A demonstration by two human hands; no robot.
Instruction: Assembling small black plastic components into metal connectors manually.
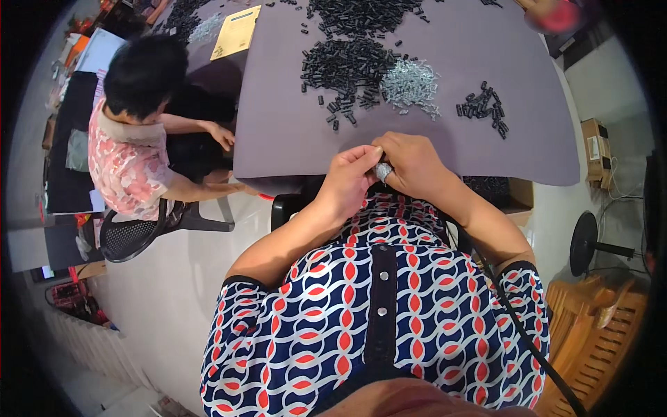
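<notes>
My left hand (346, 182) and my right hand (417, 165) meet at the table's near edge, thumbs and fingertips pinched together. Whatever small piece sits between the fingertips is hidden. A silvery clump (383, 172) shows at my right hand's curled fingers; it looks like the small metal parts on the table, though I cannot be sure. Just beyond my hands lies a heap of short black cylindrical parts (340, 66). Touching its right side is a pile of small silvery metal parts (410, 87). Farther right rests a smaller group of black parts (483, 105).
A larger black heap (365, 15) covers the far part of the grey table (278, 132). Left of me another person (135, 139) sits at the table, near a yellow envelope (236, 31). A cardboard box (595, 149) and wooden chair (597, 340) stand to the right.
</notes>
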